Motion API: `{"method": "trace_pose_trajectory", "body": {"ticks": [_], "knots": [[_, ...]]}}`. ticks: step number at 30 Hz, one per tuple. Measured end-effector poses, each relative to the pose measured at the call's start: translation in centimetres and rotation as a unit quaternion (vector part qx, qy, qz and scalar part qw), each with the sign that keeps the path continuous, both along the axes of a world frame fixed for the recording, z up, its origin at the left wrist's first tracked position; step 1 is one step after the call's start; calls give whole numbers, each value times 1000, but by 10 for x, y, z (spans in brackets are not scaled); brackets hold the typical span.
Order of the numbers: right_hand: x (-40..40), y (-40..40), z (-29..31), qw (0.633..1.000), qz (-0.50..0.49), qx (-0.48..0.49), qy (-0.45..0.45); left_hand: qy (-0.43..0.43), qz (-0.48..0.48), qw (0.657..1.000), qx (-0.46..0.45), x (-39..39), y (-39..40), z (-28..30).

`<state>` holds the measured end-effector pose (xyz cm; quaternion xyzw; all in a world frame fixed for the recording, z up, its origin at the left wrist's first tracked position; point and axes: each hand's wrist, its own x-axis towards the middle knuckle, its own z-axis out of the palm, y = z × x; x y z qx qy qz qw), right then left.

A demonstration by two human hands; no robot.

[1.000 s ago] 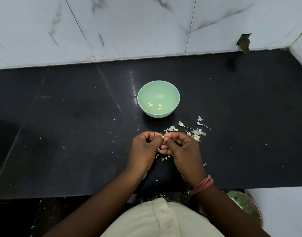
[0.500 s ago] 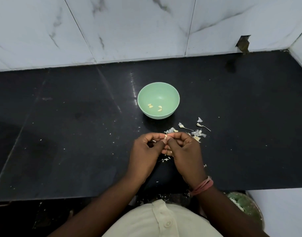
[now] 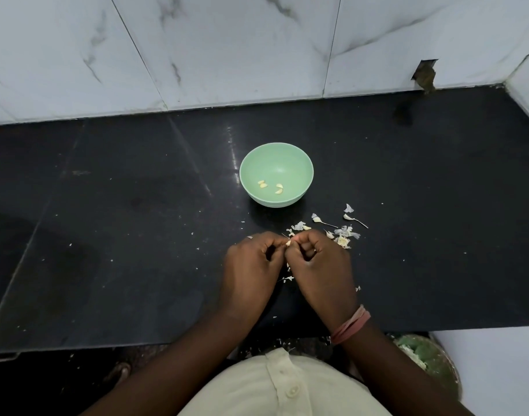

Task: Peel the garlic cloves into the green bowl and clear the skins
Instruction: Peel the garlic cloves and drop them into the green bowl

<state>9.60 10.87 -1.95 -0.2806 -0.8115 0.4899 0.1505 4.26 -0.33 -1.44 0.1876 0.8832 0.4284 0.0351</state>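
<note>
Both hands, left hand (image 3: 251, 265) and right hand (image 3: 320, 265), pinch one garlic clove (image 3: 288, 242); slip that grip and it lands among skins (image 3: 344, 235), missing the green bowl (image 3: 276, 163).

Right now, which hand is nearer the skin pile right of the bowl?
Right. The right hand sits just beside the skin pile, its knuckles almost touching it. The left hand is farther off, on the far side of the right hand; both pinch one garlic clove.

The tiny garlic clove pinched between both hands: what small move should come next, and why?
Probably finish pulling off its skin. Both the left hand and right hand pinch the small pale garlic clove, while the round pale green bowl beyond holds only a few peeled cloves.
</note>
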Motion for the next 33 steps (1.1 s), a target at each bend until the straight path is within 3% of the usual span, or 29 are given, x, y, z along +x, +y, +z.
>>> {"method": "trace_pose_trajectory", "body": {"ticks": [6,12,18,21,24,28,33], "knots": [[-1,6,-1,999,16,10,-28,52,-39,997,-28,-1,-4,-5],[-2,10,4,998,32,-28,-48,48,-56,997,-6,-5,-6,-1],[-3,5,8,982,-6,-186,-27,-30,-47,997,52,-10,-10,0],[-4,0,4,955,-29,-295,-3,-38,-39,995,89,-12,-11,-5],[-4,-5,0,927,-46,-372,25,-86,-31,991,100,-13,-12,-7],[-3,-8,0,923,-56,-379,36,-176,-39,976,126,-11,-13,-1],[1,-2,5,939,-35,-339,38,-331,3,915,232,-9,0,3]]}}
